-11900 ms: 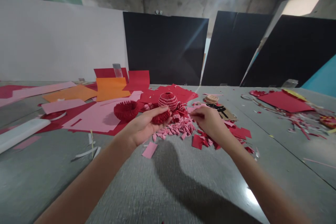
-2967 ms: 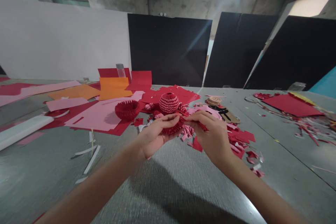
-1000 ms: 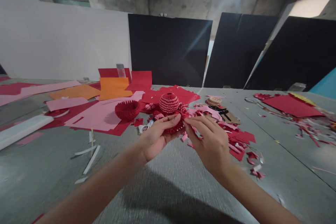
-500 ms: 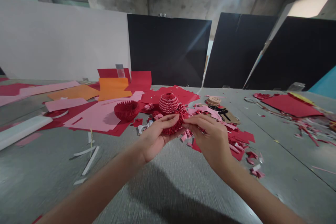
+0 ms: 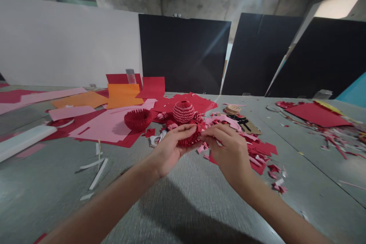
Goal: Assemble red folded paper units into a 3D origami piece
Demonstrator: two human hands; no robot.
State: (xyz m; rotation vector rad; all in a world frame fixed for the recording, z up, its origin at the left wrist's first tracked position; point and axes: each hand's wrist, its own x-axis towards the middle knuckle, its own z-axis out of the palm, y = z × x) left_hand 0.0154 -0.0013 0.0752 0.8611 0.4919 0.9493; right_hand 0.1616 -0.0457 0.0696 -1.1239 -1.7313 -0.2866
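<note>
A red pleated piece point(image 5: 188, 141) of folded paper is resting in the left hand point(image 5: 170, 146), which is cupping it from eight o'clock, with the thumb pressing across its top and the fingers curling beneath. From three o'clock the right hand point(image 5: 230, 145) is meeting its edge; the fingertips are bunching narrowly there, but the pictures are not showing whether they are gripping a bit of paper or only touching the rim. The step in hand seems to be working on that rim, perhaps pressing or fitting a fold, and the next move is probably calling for a firm left hold while the right fingertips are seating the paper gently, without crushing the pleats. At twelve o'clock, just beyond the piece, a striped paper ball point(image 5: 183, 113) is sitting upright; between nine and ten o'clock a red paper bowl point(image 5: 138, 120) is lying open side up. Between three and four o'clock, paper scraps point(image 5: 261, 148) are lying scattered over the worktop point(image 5: 57, 190), and at two o'clock a light-brown coil point(image 5: 233, 109) is sitting. Further out, towards ten o'clock, an orange sheet point(image 5: 124, 95) is standing behind a pink sheet point(image 5: 107, 126), and between eight and nine o'clock some white strips point(image 5: 98, 174) are lying apart.
</note>
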